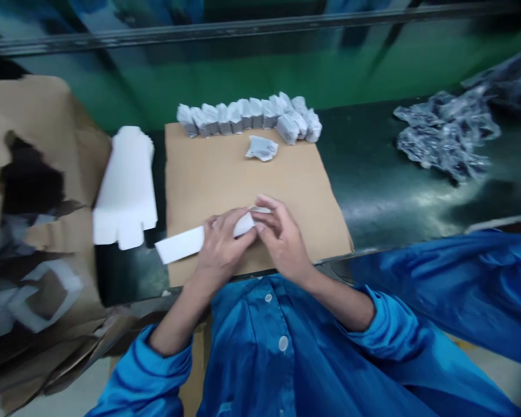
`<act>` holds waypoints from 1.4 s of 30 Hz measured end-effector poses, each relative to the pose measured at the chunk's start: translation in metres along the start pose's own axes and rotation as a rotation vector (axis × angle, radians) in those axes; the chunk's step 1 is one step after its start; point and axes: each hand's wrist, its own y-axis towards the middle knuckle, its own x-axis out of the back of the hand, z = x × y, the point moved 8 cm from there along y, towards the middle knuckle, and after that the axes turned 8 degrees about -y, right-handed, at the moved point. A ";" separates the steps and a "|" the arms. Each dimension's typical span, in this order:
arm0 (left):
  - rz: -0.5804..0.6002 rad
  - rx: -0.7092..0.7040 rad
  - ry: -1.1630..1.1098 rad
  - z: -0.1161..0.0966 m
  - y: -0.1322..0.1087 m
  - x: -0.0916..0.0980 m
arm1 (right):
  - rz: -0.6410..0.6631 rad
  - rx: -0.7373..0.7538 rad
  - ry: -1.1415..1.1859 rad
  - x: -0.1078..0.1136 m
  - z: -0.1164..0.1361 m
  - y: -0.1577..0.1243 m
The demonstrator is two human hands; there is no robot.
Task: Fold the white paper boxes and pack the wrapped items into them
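Brown cardboard sheet [226, 174] covers the dark green table [382, 191]. At its near edge, left hand [221, 246] and right hand [282, 237] pinch a flat, white, long folded carton [180, 243] that juts left.

Two hands work here, the left hand [219, 246] and the right hand [282, 237], with one long white box [178, 244] held between them. There is one cardboard sheet [217, 168] and one stack of flat white boxes [125, 185]. About a dozen small wrapped packets [247, 116] stand in a row, too blurred for an exact count. One loose packet [261, 148] and one heap of clear plastic bags [447, 133] complete it.
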 end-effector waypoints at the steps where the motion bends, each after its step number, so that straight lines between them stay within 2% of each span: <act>1: -0.038 0.009 0.013 -0.005 0.006 -0.002 | -0.036 0.007 -0.017 0.006 0.002 0.005; 3: -0.135 0.018 0.007 -0.016 0.021 -0.004 | -0.103 0.030 -0.026 0.021 0.003 0.019; 5: -0.232 -0.001 -0.043 -0.025 0.035 0.002 | -0.148 0.057 -0.002 0.035 0.000 0.034; 7: -0.294 -0.025 -0.086 -0.023 0.041 0.017 | -0.169 0.070 0.040 0.052 -0.007 0.048; 8: -0.313 -0.010 -0.082 -0.016 0.039 0.029 | -0.173 0.072 0.049 0.061 -0.011 0.054; 10: -0.340 0.129 0.000 0.017 0.027 0.055 | -0.193 0.080 0.023 0.087 -0.017 0.063; 12: -0.345 0.397 0.151 0.068 0.002 0.080 | -0.259 0.115 -0.064 0.124 -0.014 0.070; 14: -0.235 0.604 0.230 0.114 -0.025 0.088 | -0.344 0.160 -0.261 0.161 -0.004 0.073; 16: -0.137 0.668 0.249 0.140 -0.042 0.086 | -0.427 0.245 -0.627 0.183 0.016 0.071; 17: -0.112 0.663 0.241 0.146 -0.045 0.083 | -0.417 0.315 -0.844 0.179 0.027 0.068; 18: -0.104 0.650 0.234 0.147 -0.046 0.082 | -0.351 0.404 -1.051 0.166 0.035 0.064; 20: -0.135 0.668 0.248 0.144 -0.045 0.085 | -0.055 0.596 -1.341 0.116 0.035 0.054; 21: -0.167 0.715 0.278 0.143 -0.044 0.090 | 0.112 0.659 -1.413 0.090 0.030 0.049; 22: -0.209 0.777 0.316 0.141 -0.046 0.098 | 0.226 0.687 -1.458 0.070 0.024 0.045; 24: -0.315 0.878 0.378 0.134 -0.051 0.116 | 0.306 0.697 -1.521 0.051 0.017 0.046; 26: -0.418 0.866 0.393 0.122 -0.057 0.128 | 0.302 0.695 -1.572 0.061 0.014 0.050; 28: -0.489 0.760 0.392 0.103 -0.063 0.130 | 0.315 0.718 -1.618 0.093 0.009 0.050; 30: -0.524 0.611 0.399 0.079 -0.066 0.122 | 0.306 0.706 -1.642 0.136 0.005 0.045; 32: -0.554 0.406 0.391 0.046 -0.063 0.106 | 0.277 0.621 -1.608 0.174 0.005 0.035; 34: -0.557 0.178 0.351 0.008 -0.052 0.084 | 0.136 0.475 -1.467 0.193 0.013 0.024; 35: -0.545 0.080 0.321 -0.011 -0.046 0.071 | 0.071 0.393 -1.324 0.191 0.018 0.017; 36: -0.521 0.000 0.286 -0.028 -0.039 0.058 | 0.040 0.314 -1.125 0.180 0.020 0.010; 37: -0.481 -0.058 0.251 -0.044 -0.033 0.044 | 0.033 0.241 -0.887 0.162 0.020 0.004; 39: -0.368 -0.131 0.191 -0.071 -0.023 0.019 | 0.159 0.119 -0.341 0.106 0.013 -0.003; 40: -0.295 -0.151 0.159 -0.081 -0.020 0.010 | 0.157 0.069 -0.137 0.084 0.010 -0.003; 42: -0.151 -0.171 0.049 -0.091 -0.020 0.003 | 0.113 -0.012 0.106 0.059 0.003 0.005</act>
